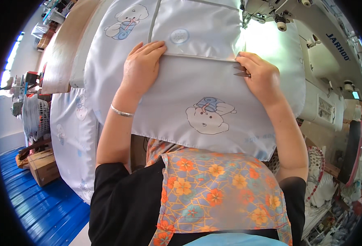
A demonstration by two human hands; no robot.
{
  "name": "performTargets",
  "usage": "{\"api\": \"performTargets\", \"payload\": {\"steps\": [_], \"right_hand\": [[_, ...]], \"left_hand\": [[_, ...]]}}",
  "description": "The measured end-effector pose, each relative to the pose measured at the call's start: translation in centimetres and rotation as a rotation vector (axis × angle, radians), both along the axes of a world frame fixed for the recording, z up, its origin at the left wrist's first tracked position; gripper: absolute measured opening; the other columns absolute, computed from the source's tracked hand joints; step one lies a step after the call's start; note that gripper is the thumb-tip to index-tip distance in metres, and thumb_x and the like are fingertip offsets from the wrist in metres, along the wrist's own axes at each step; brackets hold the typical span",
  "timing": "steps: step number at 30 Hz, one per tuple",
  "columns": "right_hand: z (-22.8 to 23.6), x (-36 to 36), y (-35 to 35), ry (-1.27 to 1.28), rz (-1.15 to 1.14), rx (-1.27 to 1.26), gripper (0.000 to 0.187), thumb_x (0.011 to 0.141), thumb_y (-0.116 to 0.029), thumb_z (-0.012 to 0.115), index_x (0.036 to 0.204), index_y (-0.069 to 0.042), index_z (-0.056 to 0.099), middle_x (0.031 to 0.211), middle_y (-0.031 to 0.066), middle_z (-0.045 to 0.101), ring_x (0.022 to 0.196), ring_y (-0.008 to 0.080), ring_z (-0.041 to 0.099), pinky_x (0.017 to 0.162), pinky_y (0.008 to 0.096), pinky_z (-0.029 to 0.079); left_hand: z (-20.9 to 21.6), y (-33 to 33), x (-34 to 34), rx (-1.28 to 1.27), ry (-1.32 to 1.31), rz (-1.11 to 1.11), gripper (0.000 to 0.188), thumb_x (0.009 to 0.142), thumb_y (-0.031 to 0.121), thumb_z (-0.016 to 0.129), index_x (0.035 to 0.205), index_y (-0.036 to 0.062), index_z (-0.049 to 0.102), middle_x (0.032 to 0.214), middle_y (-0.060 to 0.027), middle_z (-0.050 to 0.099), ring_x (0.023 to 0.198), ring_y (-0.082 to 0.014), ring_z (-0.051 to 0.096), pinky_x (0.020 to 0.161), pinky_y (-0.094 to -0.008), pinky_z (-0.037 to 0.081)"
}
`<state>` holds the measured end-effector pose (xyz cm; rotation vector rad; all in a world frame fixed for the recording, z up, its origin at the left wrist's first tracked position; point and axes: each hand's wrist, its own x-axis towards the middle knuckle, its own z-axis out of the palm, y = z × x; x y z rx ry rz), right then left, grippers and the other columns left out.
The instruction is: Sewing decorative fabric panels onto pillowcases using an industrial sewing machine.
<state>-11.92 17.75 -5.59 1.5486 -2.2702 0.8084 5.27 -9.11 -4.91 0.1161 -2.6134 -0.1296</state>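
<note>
Cartoon-printed white fabric (189,80), spread at the sewing machine (326,47): my left hand (143,65) lies flat and outstretched on it; my curled right hand (262,74) grips thread snips (241,74) beside the grey piping (199,57). Step, apparently: alignment; next requires even tension.

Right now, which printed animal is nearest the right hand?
The upside-down animal nearest the apron; the upright one beyond the left hand and those at left lie farther.

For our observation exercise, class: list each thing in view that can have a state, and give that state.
Printed fabric: spread out
Grey trim: nearly straight
Snips: blades apart
Left hand: resting on fabric
Right hand: holding snips
Sewing machine: running or stopped, cannot tell
Machine screen: lit
Bracelet: worn
Apron: worn
</note>
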Motion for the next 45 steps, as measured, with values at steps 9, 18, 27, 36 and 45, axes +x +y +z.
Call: {"api": "performTargets", "payload": {"steps": [9, 18, 27, 36, 45], "right_hand": [[0.2, -0.1, 0.1, -0.089, 0.031, 0.013, 0.033, 0.069, 0.007, 0.068, 0.099, -0.005, 0.069, 0.105, 0.0070, 0.069, 0.080, 0.0217, 0.069, 0.067, 0.0291, 0.058], [-0.1, -0.2, 0.3, -0.043, -0.019, 0.039, 0.035, 0.066, 0.005, 0.068, 0.099, -0.006, 0.069, 0.103, 0.0062, 0.068, 0.084, 0.0236, 0.068, 0.072, 0.0316, 0.057], [-0.5, -0.3, 0.4, -0.011, -0.006, 0.022, 0.041, 0.063, 0.005, 0.067, 0.102, -0.008, 0.069, 0.105, 0.0046, 0.068, 0.086, 0.0243, 0.068, 0.072, 0.0331, 0.056], [-3.0, 2.7, 9.8, -0.178, -0.303, -0.331, 0.036, 0.080, 0.010, 0.065, 0.113, -0.005, 0.065, 0.114, 0.0107, 0.062, 0.082, 0.0150, 0.062, 0.064, 0.0210, 0.051], [-10.6, 11.2, 23.2, -1.412, -0.887, -0.244, 0.030, 0.079, -0.014, 0.077, 0.102, 0.000, 0.065, 0.083, 0.0012, 0.064, 0.058, 0.0051, 0.049, 0.049, 0.0224, 0.037]], "left_hand": [[2.6, 6.3, -9.8, -0.046, -0.013, -0.434, 0.025, 0.088, 0.019, 0.057, 0.107, 0.0043, 0.066, 0.120, -0.0117, 0.063, 0.115, -0.0250, 0.058, 0.105, -0.0412, 0.039], [-0.5, 5.8, -11.5, -0.007, -0.155, -0.507, 0.040, 0.092, 0.017, 0.055, 0.130, 0.0069, 0.055, 0.142, -0.0137, 0.047, 0.131, -0.0291, 0.043, 0.113, -0.0434, 0.030], [-0.4, 6.7, -12.8, 0.014, -0.097, -0.630, 0.032, 0.093, 0.018, 0.053, 0.122, 0.0079, 0.062, 0.130, -0.0084, 0.058, 0.125, -0.0230, 0.050, 0.105, -0.0397, 0.037], [-0.3, 6.5, -12.5, -0.073, -0.085, -0.631, 0.031, 0.094, 0.023, 0.057, 0.121, 0.0090, 0.062, 0.126, -0.0051, 0.061, 0.121, -0.0213, 0.052, 0.103, -0.0375, 0.039], [-0.1, 7.0, -12.3, -0.039, -0.090, -0.659, 0.025, 0.093, 0.020, 0.057, 0.115, 0.0096, 0.064, 0.120, -0.0026, 0.063, 0.111, -0.0216, 0.057, 0.094, -0.0365, 0.047]]}}
